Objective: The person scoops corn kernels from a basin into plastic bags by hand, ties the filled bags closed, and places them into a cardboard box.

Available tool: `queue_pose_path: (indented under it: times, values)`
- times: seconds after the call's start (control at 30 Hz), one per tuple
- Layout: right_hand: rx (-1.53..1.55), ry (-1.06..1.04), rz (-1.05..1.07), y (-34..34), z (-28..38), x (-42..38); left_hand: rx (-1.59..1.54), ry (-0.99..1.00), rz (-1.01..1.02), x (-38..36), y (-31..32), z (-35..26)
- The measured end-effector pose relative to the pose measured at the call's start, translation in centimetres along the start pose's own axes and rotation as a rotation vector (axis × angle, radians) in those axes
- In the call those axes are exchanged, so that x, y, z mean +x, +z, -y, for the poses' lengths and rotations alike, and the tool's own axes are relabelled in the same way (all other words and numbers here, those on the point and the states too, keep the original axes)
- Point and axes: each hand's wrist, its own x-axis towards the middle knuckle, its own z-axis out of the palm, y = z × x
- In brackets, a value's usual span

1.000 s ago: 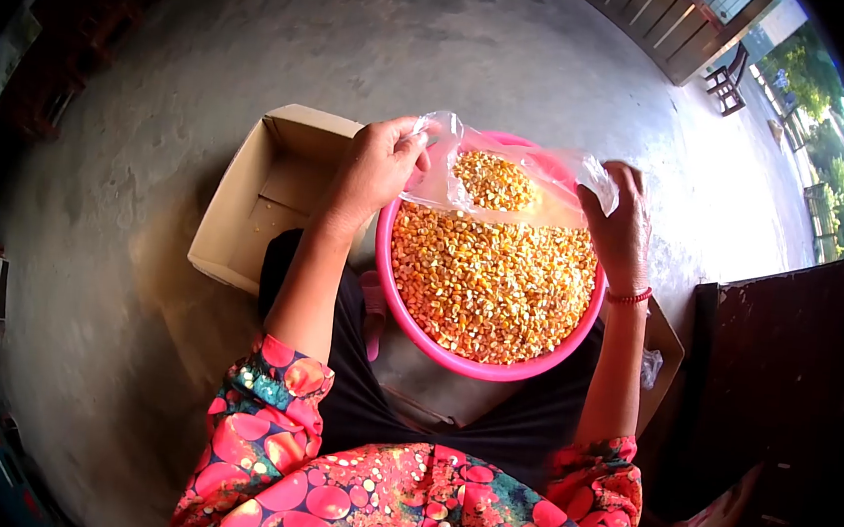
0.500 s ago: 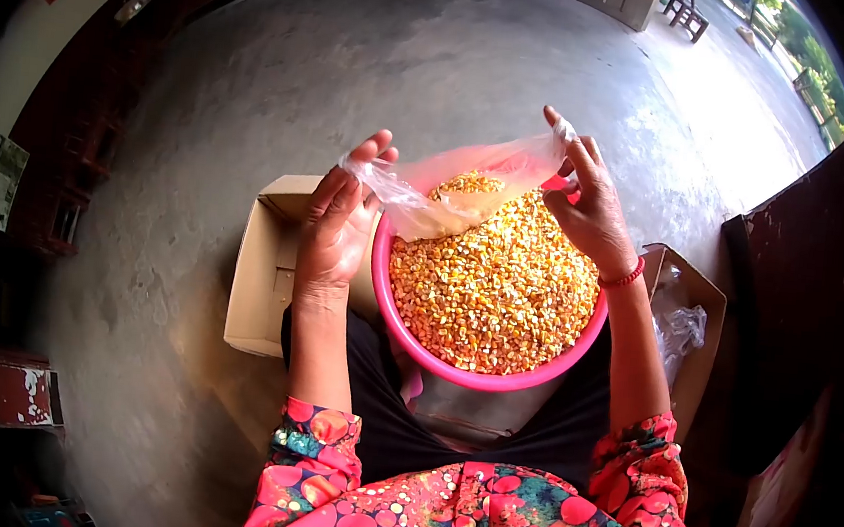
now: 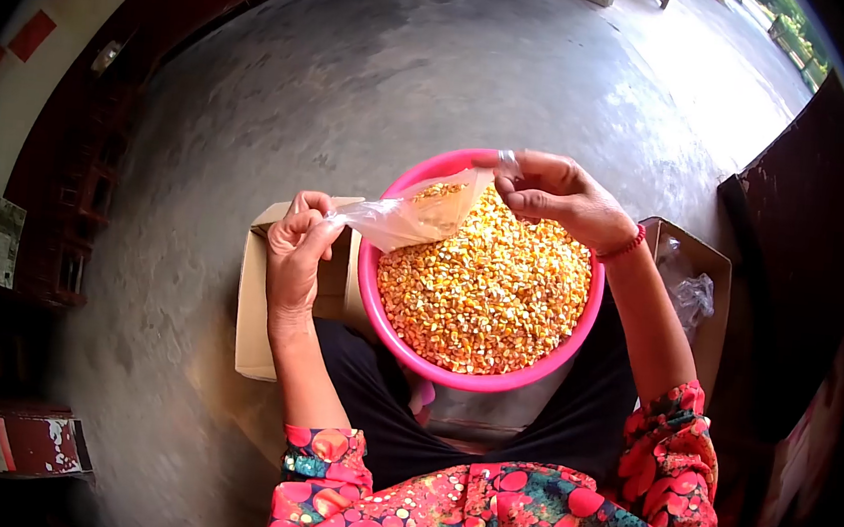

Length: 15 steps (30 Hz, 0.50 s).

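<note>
A pink basin (image 3: 492, 381) heaped with yellow corn kernels (image 3: 489, 305) sits between my knees. Over its far left part stretches a thin clear plastic bag (image 3: 410, 223), through which kernels show. My left hand (image 3: 299, 258) pinches one end of the bag, just left of the basin rim. The other end is held by my right hand (image 3: 563, 201), palm turned down above the far side of the kernels, with the plastic looped about its fingertips. A red beaded bracelet (image 3: 624, 245) circles my right wrist.
An open cardboard box (image 3: 257, 314) stands on the floor left of the basin. To the right, another box (image 3: 715, 264) holds crumpled clear plastic bags (image 3: 690, 298). Dark furniture (image 3: 794, 256) rises at the right edge. Grey concrete floor (image 3: 307, 83) extends ahead toward a bright doorway.
Both hands have come down closer to the kernels, and the left fingers have closed round the bag's end. The bag has gone from spread wide to narrower and pulled taut leftward.
</note>
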Motion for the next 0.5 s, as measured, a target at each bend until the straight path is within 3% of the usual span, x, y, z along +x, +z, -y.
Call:
queue_pose_path:
  times: [0.03, 0.1, 0.13, 0.17, 0.23, 0.27, 0.3, 0.37, 0.4, 0.43, 0.5]
  values:
    - [0.003, -0.002, -0.004, 0.0, -0.5, 0.4, 0.002, -0.002, 0.005, 0.1, 0.7, -0.6]
    - [-0.394, -0.086, -0.183, -0.1, -1.6, 0.9, -0.392, 0.032, 0.029, 0.1, 2.2, -0.9]
    - [-0.989, -0.099, -0.351, -0.4, -1.7, 0.9, -0.461, 0.118, 0.021, 0.1, 2.9, -0.5]
    - [-0.989, -0.097, -0.349, -1.1, -2.3, 0.7, -0.462, 0.117, 0.019, 0.1, 2.8, -0.4]
    - [-1.575, -0.129, -0.419, -2.7, -3.7, 0.0, -0.452, 0.056, 0.006, 0.3, 2.7, -0.3]
    - [-1.632, 0.114, -0.347, -2.4, -3.2, -0.2, -0.367, 0.027, -0.065, 0.3, 2.7, -0.2]
    - [-1.631, 0.114, -0.347, -1.7, -1.9, -0.3, -0.367, 0.027, -0.065, 0.4, 2.5, 0.0]
    - [-1.335, 0.246, 0.064, -0.3, 0.6, -0.3, 0.265, 0.086, -0.153, 0.5, 1.8, 0.6]
    - [-1.041, 0.083, 0.113, -0.2, 0.5, -0.1, 0.505, -0.006, -0.142, 0.6, 1.1, 0.6]
    - [-0.761, 0.159, 0.134, 0.4, 1.3, 0.1, 0.505, -0.007, -0.140, 0.5, 1.0, 0.6]
    - [-0.300, -0.070, 0.022, -0.1, -0.8, 0.8, 0.600, 0.065, -0.133, 0.1, 0.7, 0.3]
